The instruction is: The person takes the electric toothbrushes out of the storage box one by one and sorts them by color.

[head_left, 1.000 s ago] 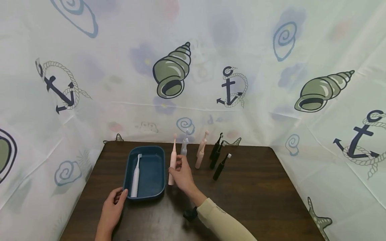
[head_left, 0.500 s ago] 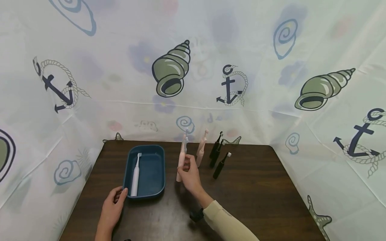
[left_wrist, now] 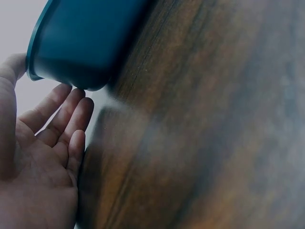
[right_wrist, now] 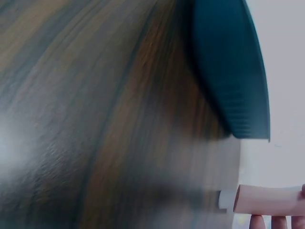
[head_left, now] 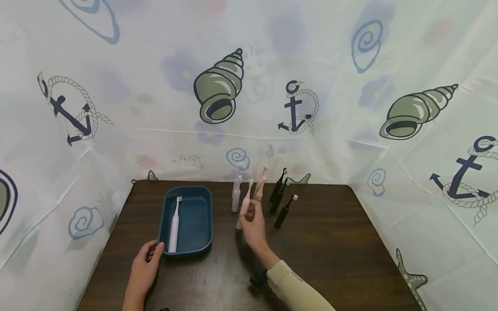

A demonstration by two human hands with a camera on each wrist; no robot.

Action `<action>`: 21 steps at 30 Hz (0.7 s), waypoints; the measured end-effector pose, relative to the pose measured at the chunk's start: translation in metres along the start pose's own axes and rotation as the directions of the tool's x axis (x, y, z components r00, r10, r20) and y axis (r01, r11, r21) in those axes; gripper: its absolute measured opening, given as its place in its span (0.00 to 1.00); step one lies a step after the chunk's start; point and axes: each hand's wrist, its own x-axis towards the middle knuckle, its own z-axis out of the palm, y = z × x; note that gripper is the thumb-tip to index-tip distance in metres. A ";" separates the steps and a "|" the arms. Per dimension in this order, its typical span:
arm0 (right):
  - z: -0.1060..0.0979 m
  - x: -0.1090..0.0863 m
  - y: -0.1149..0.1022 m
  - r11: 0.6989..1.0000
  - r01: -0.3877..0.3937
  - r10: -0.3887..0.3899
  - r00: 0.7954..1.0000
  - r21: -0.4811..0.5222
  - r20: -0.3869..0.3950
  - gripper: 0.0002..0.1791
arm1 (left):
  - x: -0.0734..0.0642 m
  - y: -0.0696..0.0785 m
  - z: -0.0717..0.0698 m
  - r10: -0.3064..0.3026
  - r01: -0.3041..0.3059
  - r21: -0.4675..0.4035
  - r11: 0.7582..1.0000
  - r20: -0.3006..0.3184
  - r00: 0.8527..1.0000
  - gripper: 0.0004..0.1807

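My right hand (head_left: 254, 224) pinches a pink electric toothbrush (head_left: 244, 208) nearly upright, just in front of other standing toothbrushes. Its pink handle (right_wrist: 269, 200) also shows in the right wrist view, with fingertips against it. A blue tray (head_left: 200, 249) stands at the left of the table, and a white electric toothbrush (head_left: 174, 229) lies inside it. My left hand (head_left: 143, 270) holds the tray's front left corner. In the left wrist view, the thumb is at the rim of the tray (left_wrist: 81, 43) and the fingertips are at its outer wall.
Behind the right hand stand pale toothbrushes (head_left: 235, 201), pink toothbrushes (head_left: 259, 195) and black toothbrushes (head_left: 277, 203). One black toothbrush (head_left: 282, 217) is nearer the front. The dark wooden table (head_left: 330, 250) ends at a patterned curtain (head_left: 272, 43).
The right hand has carried the pink toothbrush rightward, away from the tray, past the pale toothbrushes to the front of the standing pink ones. The left hand stays at the tray's corner.
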 end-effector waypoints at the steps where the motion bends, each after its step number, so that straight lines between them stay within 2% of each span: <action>1: -0.001 0.000 0.001 1.000 0.000 0.000 1.000 0.001 -0.010 0.27 | 0.000 0.000 0.000 0.002 -0.002 -0.001 1.000 0.002 1.000 0.42; 12: -0.011 -0.002 0.018 0.997 0.001 0.007 0.994 0.071 -0.111 0.25 | 0.001 0.000 -0.001 0.004 -0.004 0.003 1.000 -0.006 1.000 0.41; 15: -0.015 0.000 0.023 0.998 0.015 -0.008 0.991 0.057 -0.131 0.25 | 0.001 0.000 0.000 0.005 -0.005 0.003 1.000 -0.009 1.000 0.41; 21: -0.019 0.001 0.030 1.000 -0.006 0.003 0.987 -0.018 -0.162 0.24 | 0.001 0.000 0.002 0.004 -0.004 0.006 1.000 -0.013 1.000 0.41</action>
